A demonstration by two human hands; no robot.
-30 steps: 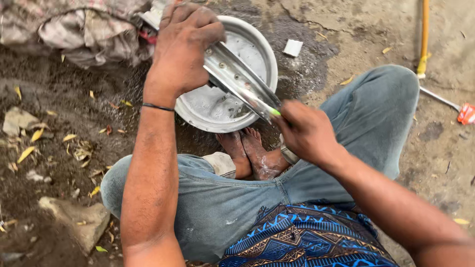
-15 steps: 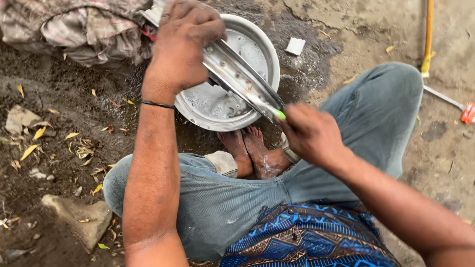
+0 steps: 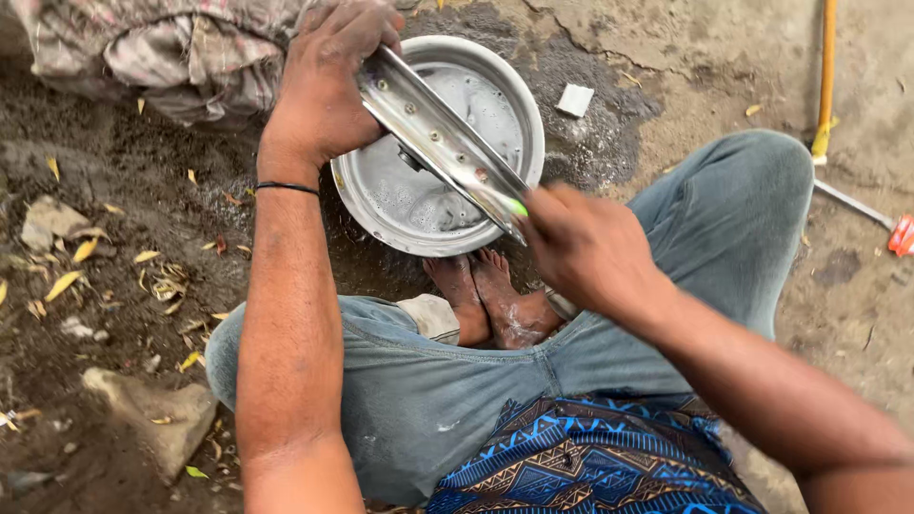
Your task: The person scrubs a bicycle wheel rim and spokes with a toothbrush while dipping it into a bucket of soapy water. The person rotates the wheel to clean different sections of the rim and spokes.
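Observation:
My left hand (image 3: pixel 328 81) grips the far end of a long curved metal strip (image 3: pixel 438 143) with small holes, held slanted over a round metal basin (image 3: pixel 381 214) of soapy water. My right hand (image 3: pixel 586 247) is closed around the strip's near end, with a bit of a green scrubber (image 3: pixel 518 207) showing under the fingers. The basin stands on wet ground just beyond my bare feet (image 3: pixel 486 300). I sit with knees spread, in grey trousers.
A heap of dirty cloth (image 3: pixel 171 48) lies at the top left. A small white soap piece (image 3: pixel 575 99) rests right of the basin. A yellow pole (image 3: pixel 824 76) and a red-handled tool (image 3: pixel 895 233) lie at right. Stones and dry leaves lie at left.
My right hand has slid along the strip's near end with the scrubber. The left hand keeps its hold on the far end.

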